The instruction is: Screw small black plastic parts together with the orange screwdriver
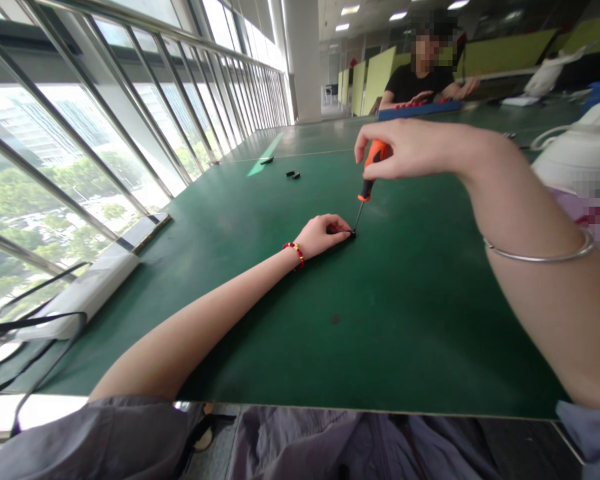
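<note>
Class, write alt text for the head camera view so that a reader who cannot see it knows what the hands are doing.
A right hand holds an orange-handled screwdriver upright, tip on a small black part that the left hand pins to the green table mat. More small black pieces lie farther back, and a person in a black shirt sits at the far end.

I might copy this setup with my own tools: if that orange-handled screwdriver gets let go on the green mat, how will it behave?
The screwdriver stands nearly upright in the right hand, so it would probably topple. Its rounded handle looks apt to roll on the flat green mat. The thin shaft looks stiff, and the tool seems light, since fingertips alone steady it.
</note>
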Demonstrator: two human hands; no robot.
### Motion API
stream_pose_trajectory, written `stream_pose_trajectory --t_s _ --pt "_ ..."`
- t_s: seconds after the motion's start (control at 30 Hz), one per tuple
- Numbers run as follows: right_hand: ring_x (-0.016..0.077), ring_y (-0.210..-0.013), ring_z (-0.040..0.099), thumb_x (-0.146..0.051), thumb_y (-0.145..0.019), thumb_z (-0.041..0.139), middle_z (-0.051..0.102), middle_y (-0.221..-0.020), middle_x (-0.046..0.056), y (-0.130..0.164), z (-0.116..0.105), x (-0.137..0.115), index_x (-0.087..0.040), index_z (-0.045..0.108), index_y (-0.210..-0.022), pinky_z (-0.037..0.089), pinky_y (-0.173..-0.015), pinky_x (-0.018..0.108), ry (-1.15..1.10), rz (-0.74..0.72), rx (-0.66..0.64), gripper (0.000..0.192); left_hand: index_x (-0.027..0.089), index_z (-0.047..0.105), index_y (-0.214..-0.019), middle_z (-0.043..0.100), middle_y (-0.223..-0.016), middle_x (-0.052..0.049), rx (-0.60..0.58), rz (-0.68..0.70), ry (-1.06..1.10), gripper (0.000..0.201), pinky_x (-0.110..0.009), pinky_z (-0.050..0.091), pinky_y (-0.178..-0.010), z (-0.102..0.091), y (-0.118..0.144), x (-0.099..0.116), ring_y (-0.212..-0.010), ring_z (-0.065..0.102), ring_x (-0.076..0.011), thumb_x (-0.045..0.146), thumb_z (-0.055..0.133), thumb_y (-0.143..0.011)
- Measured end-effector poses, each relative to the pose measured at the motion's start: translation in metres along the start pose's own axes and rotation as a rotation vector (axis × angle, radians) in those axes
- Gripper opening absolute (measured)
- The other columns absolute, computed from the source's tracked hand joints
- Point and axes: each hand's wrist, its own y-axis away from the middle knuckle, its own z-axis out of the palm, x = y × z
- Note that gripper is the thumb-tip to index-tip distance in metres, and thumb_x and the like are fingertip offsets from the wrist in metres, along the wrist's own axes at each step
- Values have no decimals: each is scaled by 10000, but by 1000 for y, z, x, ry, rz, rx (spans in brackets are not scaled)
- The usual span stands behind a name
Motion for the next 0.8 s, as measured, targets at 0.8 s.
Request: stream_pose_trajectory --t_s 0.8 --pt "99 -548 405 -571 -880 335 495 -636 29 -2 0 1 -146 624 -824 294 -569 285 95 87 24 517 124 674 -835 680 -788 -33 -2 10 -40 150 -247 488 -722 -1 1 0 -693 587 -112 208 638 -716"
